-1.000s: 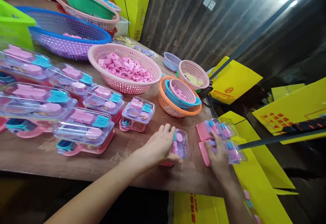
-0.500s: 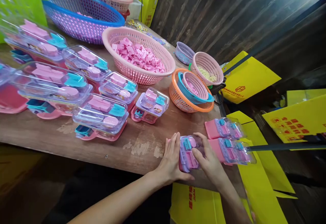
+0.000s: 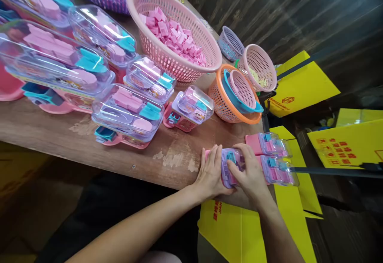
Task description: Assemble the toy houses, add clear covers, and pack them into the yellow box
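Between my two hands, at the table's front right edge, is a pink and purple toy case (image 3: pixel 226 172) with a turquoise piece on its face. My left hand (image 3: pixel 211 174) wraps round its left side, fingers together. From the other side my right hand (image 3: pixel 247 171) grips the case, its thumb over the face and its fingers along the far edge. Part of the case is hidden under the hands. Just right of it lie two similar toy cases (image 3: pixel 269 144) with clear covers, side by side.
Several clear-lidded toy cases (image 3: pixel 127 113) stand along the left of the wooden table (image 3: pixel 176 171). Behind them is a pink basket (image 3: pixel 179 61) of small pink pieces. Nested baskets (image 3: pixel 223 105) stand farther right. Yellow cartons (image 3: pixel 233 231) lie below and beyond the table edge.
The view has shifted, so the baskets and cases on the left appear larger. Both hands stay on the toy case; my right hand now covers more of its face.
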`<state>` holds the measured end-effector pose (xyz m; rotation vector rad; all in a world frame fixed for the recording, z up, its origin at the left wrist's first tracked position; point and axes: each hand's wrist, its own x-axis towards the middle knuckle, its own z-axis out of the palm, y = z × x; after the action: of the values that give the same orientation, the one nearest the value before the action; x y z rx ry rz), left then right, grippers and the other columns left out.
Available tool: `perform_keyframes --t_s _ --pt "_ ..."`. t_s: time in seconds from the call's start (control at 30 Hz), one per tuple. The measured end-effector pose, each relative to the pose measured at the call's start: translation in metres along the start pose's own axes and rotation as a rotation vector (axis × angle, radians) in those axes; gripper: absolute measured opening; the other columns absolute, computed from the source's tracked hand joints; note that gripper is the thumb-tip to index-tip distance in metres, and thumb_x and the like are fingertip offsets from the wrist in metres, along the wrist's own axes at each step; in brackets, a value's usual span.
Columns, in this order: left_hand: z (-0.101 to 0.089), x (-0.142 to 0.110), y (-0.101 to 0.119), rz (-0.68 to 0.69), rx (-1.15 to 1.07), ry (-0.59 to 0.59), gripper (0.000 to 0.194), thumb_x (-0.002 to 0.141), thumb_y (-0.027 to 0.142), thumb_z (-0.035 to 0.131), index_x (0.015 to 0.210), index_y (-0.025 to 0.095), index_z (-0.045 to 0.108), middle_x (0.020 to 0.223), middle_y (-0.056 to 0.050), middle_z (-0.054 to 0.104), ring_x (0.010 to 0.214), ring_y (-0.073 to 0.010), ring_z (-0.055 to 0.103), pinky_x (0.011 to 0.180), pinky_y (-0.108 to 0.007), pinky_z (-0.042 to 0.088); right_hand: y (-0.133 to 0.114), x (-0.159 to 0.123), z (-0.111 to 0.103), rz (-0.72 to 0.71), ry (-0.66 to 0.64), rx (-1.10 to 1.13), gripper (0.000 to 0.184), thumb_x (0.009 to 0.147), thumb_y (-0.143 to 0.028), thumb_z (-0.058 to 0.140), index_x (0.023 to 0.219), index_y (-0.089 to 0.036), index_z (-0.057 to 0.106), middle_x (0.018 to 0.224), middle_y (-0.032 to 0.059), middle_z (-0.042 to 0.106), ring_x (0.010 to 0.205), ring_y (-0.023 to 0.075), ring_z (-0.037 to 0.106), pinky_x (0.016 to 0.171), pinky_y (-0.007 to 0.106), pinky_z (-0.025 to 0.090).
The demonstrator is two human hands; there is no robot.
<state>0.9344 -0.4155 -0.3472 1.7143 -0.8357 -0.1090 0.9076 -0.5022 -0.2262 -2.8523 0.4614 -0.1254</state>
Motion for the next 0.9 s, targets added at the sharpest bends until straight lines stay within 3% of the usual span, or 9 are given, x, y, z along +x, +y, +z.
perform_keyframes --t_s 0.2,0.43,0.67,0.9 --pt "-0.005 0.003 0.002 -0.018 -0.035 -0.024 0.126 0.046 0.054 0.072 0.142 0.007 0.005 0.142 -0.022 0.030 0.135 -0.0341 0.022 0.111 -0.059 0.004 -0.010 -0.003 0.001 0.029 0.000 -0.186 0.040 0.079 -0.033 0.053 0.117 -0.026 0.047 0.123 0.0060 0.045 0.106 0.0243 0.050 0.092 0.042 0.043" --pt "-0.009 0.004 0.002 -0.019 -0.072 -0.024 0.125 0.044 0.052 0.073 0.141 0.008 0.008 0.138 -0.020 0.036 0.131 -0.0337 0.029 0.112 -0.058 0.006 -0.025 -0.005 0.002 0.027 0.028 -0.401 0.041 0.078 -0.031 0.050 0.118 -0.024 0.049 0.122 0.0103 0.047 0.099 0.0291 0.052 0.078 0.044 0.047" --pt "-0.009 0.003 0.001 -0.024 -0.070 -0.018 0.116 0.050 0.046 0.069 0.142 0.010 0.008 0.139 -0.019 0.036 0.131 -0.0317 0.030 0.112 -0.056 0.008 -0.033 -0.009 0.004 0.028 0.078 -0.527 0.041 0.079 -0.030 0.050 0.119 -0.025 0.050 0.123 0.0108 0.048 0.092 0.0295 0.051 0.073 0.045 0.044" --pt "-0.010 0.002 0.000 -0.006 -0.072 -0.028 0.111 0.053 0.044 0.068 0.142 0.010 0.009 0.140 -0.019 0.035 0.132 -0.0323 0.029 0.112 -0.058 0.010 -0.041 -0.007 0.005 0.015 0.041 -0.654 0.041 0.078 -0.032 0.050 0.119 -0.025 0.050 0.124 0.0117 0.049 0.090 0.0315 0.049 0.069 0.045 0.042"
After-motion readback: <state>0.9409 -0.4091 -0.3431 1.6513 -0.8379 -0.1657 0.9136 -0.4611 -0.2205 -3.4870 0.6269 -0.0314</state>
